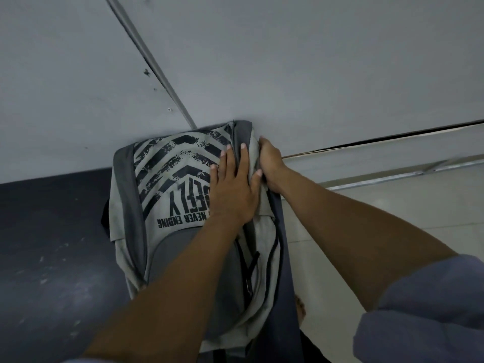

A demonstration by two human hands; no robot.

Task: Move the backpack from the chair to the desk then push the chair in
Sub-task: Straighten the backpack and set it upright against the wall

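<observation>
- The gray backpack (pixel 183 205) with black stripes is lying on the dark desk (pixel 52 244), its far end touching the gray wall (pixel 262 61).
- The person's left hand (pixel 233 184) is lying flat and open on top of the backpack, fingers spread out.
- The right hand (pixel 269 163) is curling tight around the cloth on the backpack's right side.
- A dark strap (pixel 285 258) is hanging down off the desk's edge.
- A pale tiled floor (pixel 392 200) is showing on the right.
</observation>
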